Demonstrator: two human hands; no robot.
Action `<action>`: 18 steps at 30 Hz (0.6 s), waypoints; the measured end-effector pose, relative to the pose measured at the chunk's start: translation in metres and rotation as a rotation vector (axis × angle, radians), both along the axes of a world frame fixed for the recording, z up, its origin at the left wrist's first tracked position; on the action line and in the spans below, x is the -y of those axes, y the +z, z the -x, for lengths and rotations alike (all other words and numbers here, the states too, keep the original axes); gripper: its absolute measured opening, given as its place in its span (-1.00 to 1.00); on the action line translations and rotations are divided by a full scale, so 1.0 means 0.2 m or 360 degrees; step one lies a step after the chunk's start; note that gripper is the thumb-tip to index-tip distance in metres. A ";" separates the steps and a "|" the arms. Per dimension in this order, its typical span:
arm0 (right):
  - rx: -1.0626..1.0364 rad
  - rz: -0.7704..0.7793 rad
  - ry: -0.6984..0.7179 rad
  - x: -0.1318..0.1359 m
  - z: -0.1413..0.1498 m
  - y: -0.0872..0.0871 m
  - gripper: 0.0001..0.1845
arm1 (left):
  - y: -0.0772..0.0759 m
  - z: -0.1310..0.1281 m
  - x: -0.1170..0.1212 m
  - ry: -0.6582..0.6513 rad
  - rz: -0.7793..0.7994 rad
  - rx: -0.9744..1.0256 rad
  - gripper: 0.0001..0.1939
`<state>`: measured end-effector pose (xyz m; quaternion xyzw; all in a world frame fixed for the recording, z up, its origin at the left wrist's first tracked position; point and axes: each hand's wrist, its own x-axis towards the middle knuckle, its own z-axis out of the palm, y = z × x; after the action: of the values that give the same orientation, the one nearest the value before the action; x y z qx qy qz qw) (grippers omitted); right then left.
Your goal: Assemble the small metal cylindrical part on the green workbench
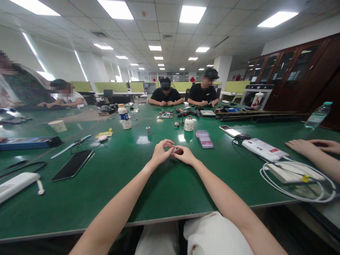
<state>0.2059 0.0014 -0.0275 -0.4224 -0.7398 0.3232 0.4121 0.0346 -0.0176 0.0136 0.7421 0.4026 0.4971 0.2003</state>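
Note:
My left hand (161, 153) and my right hand (185, 155) meet just above the green table (159, 187), in the middle of the head view. Between their fingertips is a small, round, silvery piece (174, 149), too small to name. My left thumb and fingers close on it from the left. My right fingers curl round to it from the other side, partly hiding it. Beyond my left hand a small metal cylinder (148, 131) stands upright. Past my right hand are a white patterned jar (188, 124) and a phone with a blurred screen (204, 139).
A white bottle (124, 117) stands back left. At left lie a black phone (73, 165) and a white power strip (17, 185). At right are a second power strip (262, 148), a coiled white cable (329, 184) and another person's hands (305, 146). Several people sit around.

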 end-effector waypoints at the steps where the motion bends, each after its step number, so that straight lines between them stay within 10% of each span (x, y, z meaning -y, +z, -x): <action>1: -0.0006 0.0007 0.0001 0.00 0.00 0.00 -0.52 | 0.00 0.00 0.00 0.0000 -0.0010 0.0002 -0.82; 13: -0.0012 -0.0019 0.0018 0.01 0.00 0.00 -0.59 | 0.02 -0.02 0.01 0.0180 -0.0093 -0.0108 -0.83; 18: -0.0006 -0.0016 -0.0004 0.01 0.00 0.01 -0.57 | 0.05 0.02 -0.01 0.0573 -0.0152 -0.0089 -0.87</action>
<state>0.2066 -0.0011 -0.0255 -0.4206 -0.7402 0.3198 0.4160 0.0311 -0.0157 0.0226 0.6804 0.5102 0.5225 0.0613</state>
